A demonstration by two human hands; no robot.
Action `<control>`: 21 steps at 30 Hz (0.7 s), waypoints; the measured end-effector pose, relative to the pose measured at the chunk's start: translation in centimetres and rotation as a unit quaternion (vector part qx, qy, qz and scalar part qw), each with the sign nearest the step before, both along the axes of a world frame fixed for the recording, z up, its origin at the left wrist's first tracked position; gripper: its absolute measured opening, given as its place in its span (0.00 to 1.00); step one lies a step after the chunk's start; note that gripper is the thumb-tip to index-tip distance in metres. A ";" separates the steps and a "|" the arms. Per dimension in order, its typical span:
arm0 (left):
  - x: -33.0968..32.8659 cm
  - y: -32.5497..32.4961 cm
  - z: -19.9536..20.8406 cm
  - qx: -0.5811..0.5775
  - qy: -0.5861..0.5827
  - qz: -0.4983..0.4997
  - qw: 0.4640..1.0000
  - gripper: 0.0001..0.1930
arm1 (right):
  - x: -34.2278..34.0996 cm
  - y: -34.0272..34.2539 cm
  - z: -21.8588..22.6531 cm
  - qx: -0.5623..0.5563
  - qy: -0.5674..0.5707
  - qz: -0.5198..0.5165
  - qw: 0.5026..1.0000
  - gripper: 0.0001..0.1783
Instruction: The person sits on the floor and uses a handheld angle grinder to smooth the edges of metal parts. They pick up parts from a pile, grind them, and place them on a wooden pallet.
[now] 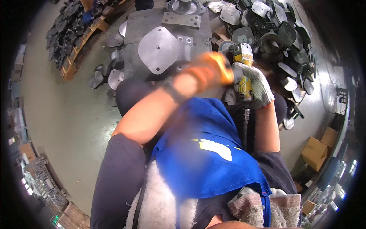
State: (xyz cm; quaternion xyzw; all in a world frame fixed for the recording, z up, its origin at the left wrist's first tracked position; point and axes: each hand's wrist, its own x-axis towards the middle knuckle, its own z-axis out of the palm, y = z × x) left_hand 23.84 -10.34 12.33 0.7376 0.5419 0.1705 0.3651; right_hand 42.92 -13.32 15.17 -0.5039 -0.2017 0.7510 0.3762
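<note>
My right hand [257, 84], in a whitish knit glove, grips a yellow angle grinder [244, 88] held nose-up at the right of the bench. Its grey head and disc [227, 46] point away from me. My left hand [213, 70], in an orange glove, reaches across to the grinder's left side and is smeared by motion. Whether it touches the tool I cannot tell. Beyond my left forearm, a rounded metal plate [159, 49] with several holes lies flat on the grey metal worktable [133, 28].
A drilled rectangular bar [181, 20] and a round flanged part [185, 7] sit at the table's far end. Piles of metal plates [263, 23] crowd the right. On the left is a wooden pallet [78, 49] of dark parts. Cardboard boxes [315, 153] stand at right.
</note>
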 end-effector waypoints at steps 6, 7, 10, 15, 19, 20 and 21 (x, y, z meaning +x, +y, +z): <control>-16.4 5.0 1.0 0.192 0.115 0.466 0.856 0.30 | 0.1 -1.6 -1.3 0.051 -0.074 0.135 0.987 0.15; -18.3 6.1 -0.3 0.116 0.167 0.485 0.851 0.33 | 0.1 -1.8 -1.6 0.052 -0.078 0.144 0.985 0.15; -22.0 9.1 -5.2 0.013 0.271 0.460 0.845 0.36 | 0.3 -2.1 -2.5 0.051 -0.076 0.173 0.981 0.15; -14.7 4.6 0.2 0.148 0.141 0.539 0.817 0.27 | 0.8 -2.3 -3.1 0.049 -0.060 0.200 0.977 0.16; -10.0 0.3 0.3 0.045 0.224 0.306 0.924 0.20 | 0.6 -1.5 -3.8 0.057 -0.066 0.251 0.964 0.16; -9.0 -0.9 -0.8 0.021 0.227 0.153 0.962 0.21 | 0.3 -1.4 -3.7 0.059 -0.073 0.263 0.960 0.16; -8.0 -2.1 -1.9 -0.011 0.193 -0.017 0.981 0.22 | -0.3 -1.5 -3.9 0.038 -0.042 0.238 0.970 0.16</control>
